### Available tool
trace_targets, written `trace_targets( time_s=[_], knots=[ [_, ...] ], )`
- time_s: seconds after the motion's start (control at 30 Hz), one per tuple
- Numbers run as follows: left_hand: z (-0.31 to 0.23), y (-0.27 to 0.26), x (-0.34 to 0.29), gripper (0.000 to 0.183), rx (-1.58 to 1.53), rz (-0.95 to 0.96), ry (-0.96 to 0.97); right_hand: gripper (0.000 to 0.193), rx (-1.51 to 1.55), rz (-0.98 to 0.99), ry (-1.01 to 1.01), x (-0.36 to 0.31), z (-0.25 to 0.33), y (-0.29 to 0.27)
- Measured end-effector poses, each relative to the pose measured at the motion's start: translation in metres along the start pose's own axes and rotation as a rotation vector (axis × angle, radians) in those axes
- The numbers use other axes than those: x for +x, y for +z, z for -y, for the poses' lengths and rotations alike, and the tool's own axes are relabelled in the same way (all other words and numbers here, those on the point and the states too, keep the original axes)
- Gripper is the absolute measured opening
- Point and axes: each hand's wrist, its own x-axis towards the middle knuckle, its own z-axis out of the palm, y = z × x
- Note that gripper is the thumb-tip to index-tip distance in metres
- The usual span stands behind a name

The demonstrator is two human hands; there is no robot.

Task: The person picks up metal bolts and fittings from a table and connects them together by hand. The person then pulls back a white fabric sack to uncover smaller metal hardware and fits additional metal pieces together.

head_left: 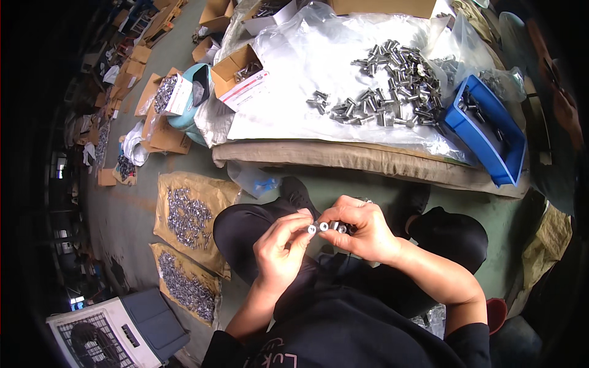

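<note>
Where the left hand [277, 248] and right hand [367, 232] are close together, just below the frame's centre, their fingertips clamp small metal bolts [324, 226], silvery and cylindrical, with pale round ends and dark centres. Beyond, upper right, loose bolts [400, 83] lie heaped on plastic sheeting [283, 76].

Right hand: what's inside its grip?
Small metal fasteners show between thumb and fingertips of the right hand, with round ends visible. The fingers cover the rest and the palm, so I can't tell how many it holds.
</note>
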Motion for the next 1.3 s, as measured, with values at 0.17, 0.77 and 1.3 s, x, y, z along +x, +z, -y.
trace_targets(
  time_s=[0.17,0.77,1.3],
  knots=[
    [-0.001,0.001,0.000,0.014,-0.146,0.087,-0.173,0.013,0.047,0.051,0.154,-0.001,0.001,-0.004],
    [0.054,0.071,0.006,0.039,-2.026,0.375,-0.762,0.024,-0.644,0.000,-0.451,0.003,0.001,0.008],
    [0.063,0.055,0.002,0.026,-1.736,0.307,-1.003,0.019,0.875,-0.242,0.593,0.000,-0.001,-0.013]
  ],
)
